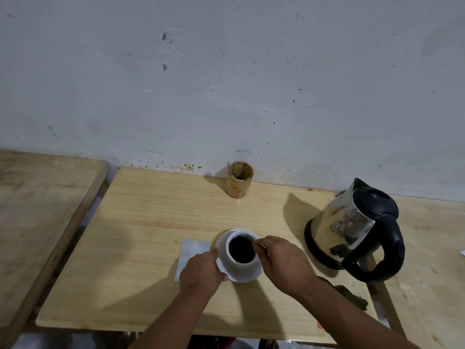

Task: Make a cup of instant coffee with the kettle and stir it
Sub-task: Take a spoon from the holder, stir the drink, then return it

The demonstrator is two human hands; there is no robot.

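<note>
A white cup (241, 260) full of dark coffee (241, 249) stands on a white saucer (245, 275) near the middle of the wooden table (151, 248). My left hand (203, 272) grips the saucer's left rim. My right hand (281, 260) hovers over the cup's right edge, fingers pinched on a thin spoon handle (251, 246) that dips into the coffee. The steel kettle (352, 230) with black handle and lid sits on its base to the right, apart from both hands.
A white napkin (192, 250) lies under the saucer's left side. A bamboo holder (239, 179) with a utensil stands by the wall. Green leaves (352, 295) lie at the table's right front. More wooden tables (37, 210) flank both sides.
</note>
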